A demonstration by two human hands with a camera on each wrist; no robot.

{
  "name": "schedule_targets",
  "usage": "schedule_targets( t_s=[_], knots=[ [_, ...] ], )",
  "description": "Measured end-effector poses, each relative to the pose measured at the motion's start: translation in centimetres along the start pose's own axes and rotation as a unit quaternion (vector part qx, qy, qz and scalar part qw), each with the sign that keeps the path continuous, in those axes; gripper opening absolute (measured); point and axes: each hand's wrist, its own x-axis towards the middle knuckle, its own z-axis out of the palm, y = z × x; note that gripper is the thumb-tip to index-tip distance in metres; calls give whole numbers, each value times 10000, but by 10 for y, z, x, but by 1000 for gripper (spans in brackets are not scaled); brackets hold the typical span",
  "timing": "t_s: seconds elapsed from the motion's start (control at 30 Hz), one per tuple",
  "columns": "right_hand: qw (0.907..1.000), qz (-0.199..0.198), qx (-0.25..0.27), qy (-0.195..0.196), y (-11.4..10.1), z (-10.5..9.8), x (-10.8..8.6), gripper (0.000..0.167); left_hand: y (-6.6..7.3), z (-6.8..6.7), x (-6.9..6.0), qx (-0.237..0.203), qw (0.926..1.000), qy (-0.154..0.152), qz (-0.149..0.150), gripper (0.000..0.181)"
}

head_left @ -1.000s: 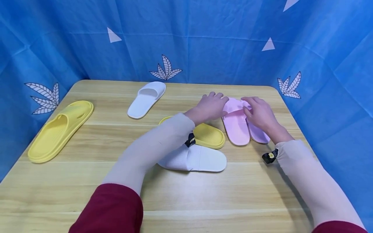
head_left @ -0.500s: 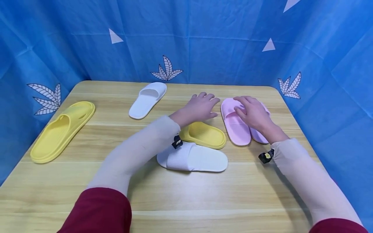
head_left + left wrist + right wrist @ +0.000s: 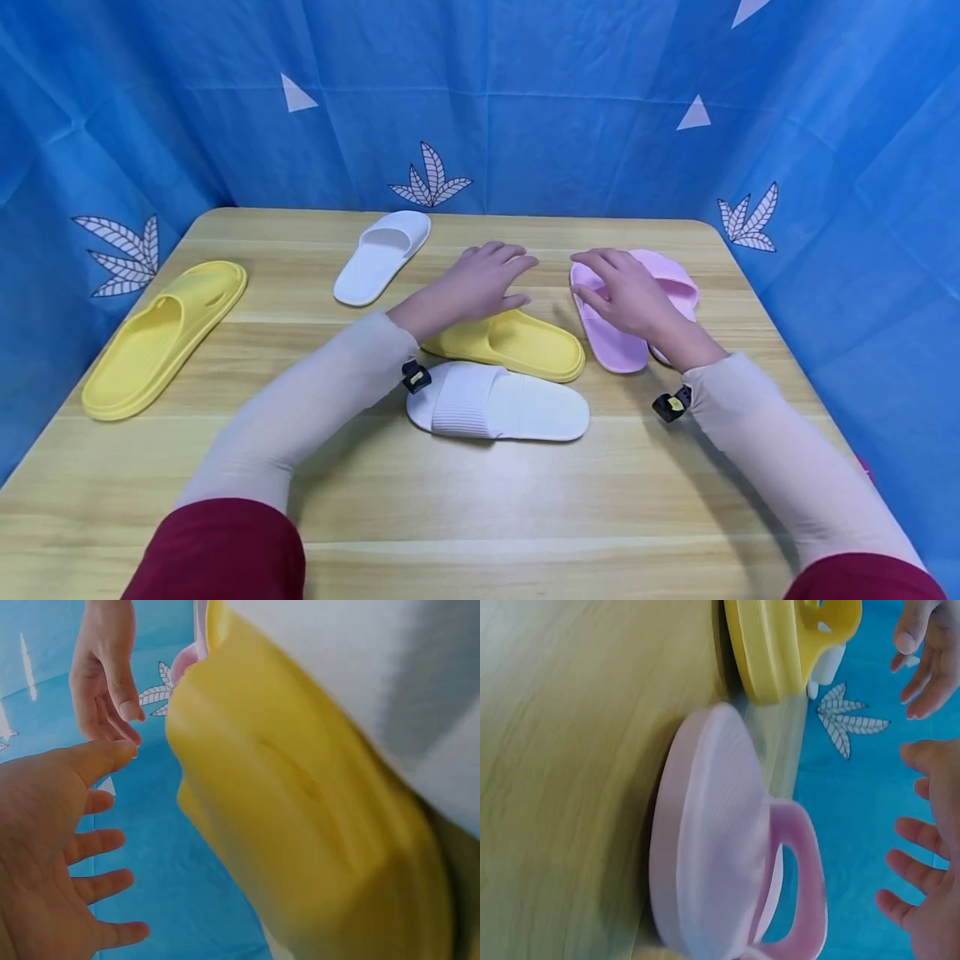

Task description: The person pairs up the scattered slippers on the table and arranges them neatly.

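Note:
My left hand (image 3: 480, 282) hovers over the toe end of the near yellow slipper (image 3: 536, 346), fingers spread, holding nothing. In the left wrist view that slipper (image 3: 285, 787) lies beside the hand (image 3: 41, 847), apart from its fingers. My right hand (image 3: 626, 292) is above two pink slippers (image 3: 617, 346) that lie side by side, and partly hides them. The right wrist view has the right hand (image 3: 934, 855) with loose fingers, a gap between it and the pink slipper (image 3: 712, 840). A white slipper (image 3: 540, 408) lies just in front of the yellow one.
Another white slipper (image 3: 375, 262) lies toward the back of the wooden table (image 3: 525, 508). A second yellow slipper (image 3: 165, 342) lies near the left edge. Blue patterned curtain (image 3: 562, 150) stands behind and along both sides.
Both hands have moved left. The left hand has left the pink slippers for the space above the yellow one; the right has slid over the left pink slipper, uncovering the right one's strap.

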Motion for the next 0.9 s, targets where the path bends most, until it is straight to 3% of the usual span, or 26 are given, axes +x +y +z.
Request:
schedule_targets(
  t_s=[0.2, 0.53, 0.9],
  knots=[
    [9996, -272, -66, -96, -12, 4, 4, 49, -13, 8, -23, -119, 9994, 314, 117, 62],
    [9982, -475, 46, -349, -26, 12, 6, 53, -32, 11, -53, -275, 9993, 192, 164, 65],
    [9930, -875, 244, -753, -42, 19, 11, 59, -50, 17, -78, -488, 9982, 325, 83, 66]
  ],
)
